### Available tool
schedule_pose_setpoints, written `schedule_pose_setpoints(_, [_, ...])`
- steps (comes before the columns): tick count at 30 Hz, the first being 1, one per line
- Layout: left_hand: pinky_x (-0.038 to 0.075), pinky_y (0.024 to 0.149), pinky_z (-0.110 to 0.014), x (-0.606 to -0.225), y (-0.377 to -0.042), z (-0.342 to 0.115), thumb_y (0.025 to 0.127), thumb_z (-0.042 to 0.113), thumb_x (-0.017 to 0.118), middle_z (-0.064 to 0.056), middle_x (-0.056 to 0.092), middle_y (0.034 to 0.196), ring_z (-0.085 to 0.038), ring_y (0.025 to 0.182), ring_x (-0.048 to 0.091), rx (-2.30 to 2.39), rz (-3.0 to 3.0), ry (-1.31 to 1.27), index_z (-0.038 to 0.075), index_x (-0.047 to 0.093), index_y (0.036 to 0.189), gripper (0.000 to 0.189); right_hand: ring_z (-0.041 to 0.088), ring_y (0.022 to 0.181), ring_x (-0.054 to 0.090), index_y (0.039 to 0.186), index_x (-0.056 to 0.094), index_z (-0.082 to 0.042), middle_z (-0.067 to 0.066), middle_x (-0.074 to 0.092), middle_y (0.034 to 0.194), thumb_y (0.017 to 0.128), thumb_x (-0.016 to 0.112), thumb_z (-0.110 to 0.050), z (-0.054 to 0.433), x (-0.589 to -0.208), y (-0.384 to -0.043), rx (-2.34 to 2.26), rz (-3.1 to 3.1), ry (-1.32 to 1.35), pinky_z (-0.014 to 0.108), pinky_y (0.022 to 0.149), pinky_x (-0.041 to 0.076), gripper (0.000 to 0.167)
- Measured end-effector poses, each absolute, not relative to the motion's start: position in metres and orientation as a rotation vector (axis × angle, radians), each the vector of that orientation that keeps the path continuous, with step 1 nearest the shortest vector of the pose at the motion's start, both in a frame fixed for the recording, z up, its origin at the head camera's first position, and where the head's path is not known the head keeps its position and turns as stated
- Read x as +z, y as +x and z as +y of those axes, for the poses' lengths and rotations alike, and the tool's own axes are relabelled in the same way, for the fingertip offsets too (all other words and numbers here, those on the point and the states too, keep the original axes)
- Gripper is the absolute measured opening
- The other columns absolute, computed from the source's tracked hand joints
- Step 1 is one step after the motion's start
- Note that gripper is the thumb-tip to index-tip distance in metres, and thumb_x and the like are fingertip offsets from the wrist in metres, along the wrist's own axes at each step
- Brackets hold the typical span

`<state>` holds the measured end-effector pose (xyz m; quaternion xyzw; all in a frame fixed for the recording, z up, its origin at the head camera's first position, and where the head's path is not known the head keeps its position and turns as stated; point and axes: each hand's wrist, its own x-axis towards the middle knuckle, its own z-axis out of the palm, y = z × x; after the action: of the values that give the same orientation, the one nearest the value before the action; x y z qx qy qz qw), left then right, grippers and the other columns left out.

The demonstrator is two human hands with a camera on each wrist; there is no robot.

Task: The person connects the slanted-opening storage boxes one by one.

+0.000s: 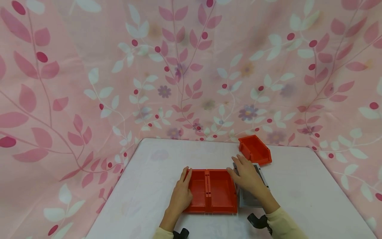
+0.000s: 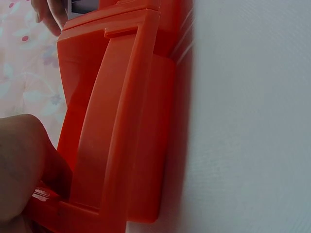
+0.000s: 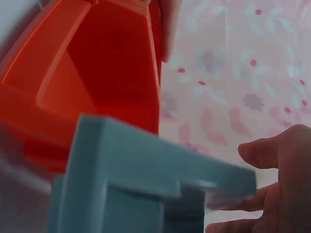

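Note:
Two red plastic bins stand side by side on the table, the left red bin (image 1: 197,194) touching the right red bin (image 1: 222,196). My left hand (image 1: 180,195) grips the left wall of the left red bin, with part of the hand reaching over its rim in the left wrist view. A grey bin (image 3: 138,165) lies just right of the red pair, partly hidden by my right hand (image 1: 249,177). The right hand's fingers are spread over the grey bin's far end, its thumb near the right red bin's corner. Whether the fingertips touch the grey bin I cannot tell.
Another red bin (image 1: 256,151) sits behind the grey one, turned at an angle near the table's back edge. The white-covered table (image 1: 298,186) meets a pink floral curtain (image 1: 191,83) at the back. Black wrist-camera mounts (image 1: 258,221) project beside the sleeves.

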<state>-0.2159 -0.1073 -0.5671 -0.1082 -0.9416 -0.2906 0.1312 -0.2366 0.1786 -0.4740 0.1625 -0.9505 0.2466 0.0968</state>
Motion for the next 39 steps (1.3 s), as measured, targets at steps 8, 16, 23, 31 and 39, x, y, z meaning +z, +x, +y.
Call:
schedule_pose_setpoints(8, [0.057,0.090,-0.049,-0.569,-0.216,-0.106,0.085,-0.013,0.061,-0.013,0.031,0.166,-0.037,0.113,0.061,-0.855,-2.727,-0.319,0.007,0.040,0.160,0.081,0.056,0.146,0.024,0.152,0.039,0.013,0.037,0.033,0.157,0.100,0.063,-0.042,0.161,-0.490,-0.243,0.594,-2.956,0.387,0.073,0.115,0.006,0.079])
schedule_pose_setpoints(16, [0.057,0.093,-0.049,-0.568,-0.216,-0.105,0.085,-0.013,0.061,-0.011,0.030,0.167,-0.037,0.115,0.060,-0.861,-2.732,-0.314,0.009,0.039,0.161,0.082,0.056,0.149,0.015,0.155,0.025,0.017,0.038,0.020,0.162,0.098,0.064,-0.045,0.155,-0.497,-0.243,0.602,-2.979,0.322,0.070,0.117,0.001,0.092])
schedule_pose_setpoints(23, [0.056,0.094,-0.048,-0.568,-0.216,-0.106,0.085,-0.012,0.062,-0.009,0.028,0.168,-0.036,0.119,0.059,-0.864,-2.740,-0.301,0.009,0.039,0.161,0.082,0.056,0.150,0.013,0.156,0.023,0.016,0.036,0.019,0.163,0.097,0.066,-0.043,0.153,-0.503,-0.244,0.579,-2.964,0.308,0.069,0.118,0.000,0.095])
schedule_pose_setpoints(31, [0.057,0.091,-0.049,-0.568,-0.216,-0.106,0.085,-0.013,0.061,-0.012,0.031,0.167,-0.036,0.114,0.061,-0.869,-2.732,-0.312,0.008,0.040,0.160,0.081,0.055,0.149,0.016,0.156,0.024,0.016,0.036,0.023,0.162,0.094,0.070,-0.041,0.151,-0.504,-0.241,0.553,-2.944,0.309,0.067,0.118,-0.002,0.096])
schedule_pose_setpoints(39, [0.057,0.093,-0.048,-0.568,-0.216,-0.107,0.085,-0.013,0.062,-0.011,0.030,0.167,-0.036,0.116,0.060,-0.872,-2.730,-0.315,0.008,0.040,0.161,0.082,0.055,0.148,0.018,0.156,0.025,0.015,0.035,0.026,0.161,0.092,0.072,-0.039,0.149,-0.505,-0.241,0.532,-2.931,0.301,0.068,0.119,0.001,0.096])
